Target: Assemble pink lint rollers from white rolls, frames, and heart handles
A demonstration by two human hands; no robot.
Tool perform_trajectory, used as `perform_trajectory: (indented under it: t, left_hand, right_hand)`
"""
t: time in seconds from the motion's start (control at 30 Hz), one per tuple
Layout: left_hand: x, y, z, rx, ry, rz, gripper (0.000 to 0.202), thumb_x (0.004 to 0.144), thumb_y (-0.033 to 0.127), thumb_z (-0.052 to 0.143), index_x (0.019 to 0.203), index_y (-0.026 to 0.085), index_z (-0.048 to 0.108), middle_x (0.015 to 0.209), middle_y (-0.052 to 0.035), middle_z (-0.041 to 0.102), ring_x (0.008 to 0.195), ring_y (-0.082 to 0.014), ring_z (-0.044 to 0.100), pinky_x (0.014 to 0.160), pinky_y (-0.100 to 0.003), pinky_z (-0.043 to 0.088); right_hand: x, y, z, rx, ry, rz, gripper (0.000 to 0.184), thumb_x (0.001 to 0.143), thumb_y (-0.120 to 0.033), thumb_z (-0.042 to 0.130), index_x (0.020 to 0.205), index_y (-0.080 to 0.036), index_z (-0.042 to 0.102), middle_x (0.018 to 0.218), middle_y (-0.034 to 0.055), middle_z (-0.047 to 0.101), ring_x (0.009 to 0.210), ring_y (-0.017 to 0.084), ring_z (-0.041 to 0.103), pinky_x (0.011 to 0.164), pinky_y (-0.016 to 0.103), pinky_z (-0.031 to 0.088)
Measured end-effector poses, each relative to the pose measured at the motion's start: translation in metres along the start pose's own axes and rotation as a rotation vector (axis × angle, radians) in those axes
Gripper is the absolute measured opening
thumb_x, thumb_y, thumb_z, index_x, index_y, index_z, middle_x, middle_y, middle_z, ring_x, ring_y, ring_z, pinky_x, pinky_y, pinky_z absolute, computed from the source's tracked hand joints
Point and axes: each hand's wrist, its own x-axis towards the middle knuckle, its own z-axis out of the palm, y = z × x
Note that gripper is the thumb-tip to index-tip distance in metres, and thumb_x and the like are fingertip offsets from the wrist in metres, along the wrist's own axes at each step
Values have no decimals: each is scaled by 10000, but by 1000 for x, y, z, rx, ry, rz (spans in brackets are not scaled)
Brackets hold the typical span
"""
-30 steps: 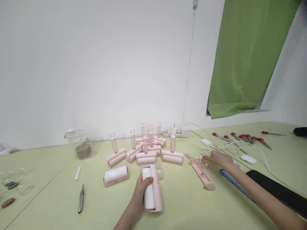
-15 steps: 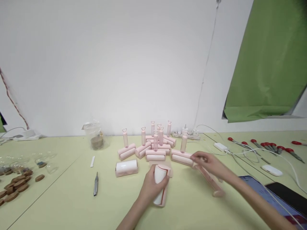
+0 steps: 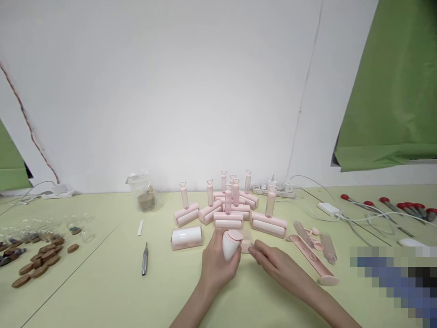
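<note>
My left hand point(image 3: 220, 262) is wrapped round a white lint roller point(image 3: 230, 246) with a pink end cap, held tilted above the table. Close by on its right, my right hand point(image 3: 268, 255) has its thumb and fingers pressed together. Its fingertips are at the edge of a pale pink piece point(image 3: 246, 247) behind the roller; whether they grip it I cannot tell. On the right lies a long pink trough-shaped cover point(image 3: 309, 255), with small pink parts point(image 3: 318, 246) and a translucent pink handle tube point(image 3: 328, 248) beside it.
Several pink lint rollers with upright heart-topped handles point(image 3: 228, 221) stand at the back. A white roll in a pink cover point(image 3: 186, 238) lies left of my hands, near a metal pen-like tool point(image 3: 145, 259). Cork discs point(image 3: 39, 271) lie far left; cables and red-ended tools point(image 3: 411, 207) are right.
My right hand has moved left from the pink cover, which now lies on the table, to beside my left hand. The lint roller in my left hand is raised and turned end-up. The view has shifted slightly.
</note>
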Motion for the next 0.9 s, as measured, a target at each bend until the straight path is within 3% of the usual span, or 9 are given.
perform_trajectory:
  t: [0.1,0.23,0.37,0.47,0.57,0.73,0.9]
  left_hand:
    - [-2,-2,1,101,-35,46,244,750,217,471,990,230,434,889,-33,548,816,-203,555,619,-279,431]
    - [-5,-2,2,211,-93,114,272,726,188,472,991,223,420,871,-36,538,793,-206,548,582,-278,432]
    - [-8,-1,5,292,-122,192,318,708,184,485,1019,211,421,868,-42,536,788,-210,544,559,-271,431]
    - [-11,1,7,292,-131,187,315,731,214,484,1040,212,424,881,-50,539,795,-213,545,542,-261,419]
    - [-12,5,7,224,-150,126,308,729,214,496,1032,220,439,883,-51,538,793,-214,543,547,-260,408]
    - [-12,8,8,43,-98,49,284,695,158,513,966,227,463,867,-33,530,806,-206,529,625,-286,411]
    - [-12,7,8,-79,-104,56,281,698,159,526,966,223,470,880,-33,543,813,-198,521,676,-304,405]
  right_hand:
    - [2,-1,8,-19,-42,-2,322,864,-383,284,594,-209,273,537,-52,356,511,120,378,469,226,232]
    - [3,1,16,-166,-4,46,257,827,-247,299,575,-209,268,515,-45,359,492,124,383,461,229,212]
    - [1,1,20,-230,39,86,196,822,-243,299,633,-216,339,544,-30,441,497,142,437,464,228,233]
    - [-1,-2,22,-101,62,76,112,821,-242,303,905,-228,376,585,-42,482,519,158,481,487,228,278]
    - [-4,-5,23,103,64,26,396,790,-183,321,1166,-251,219,602,-61,480,557,164,496,534,240,320]
    - [-3,-5,29,522,50,66,403,774,-186,334,1168,-228,259,509,-97,299,460,121,345,480,219,280]
    - [-3,-5,31,676,78,21,493,727,-160,375,1209,-214,284,459,-118,227,417,89,219,416,195,194]
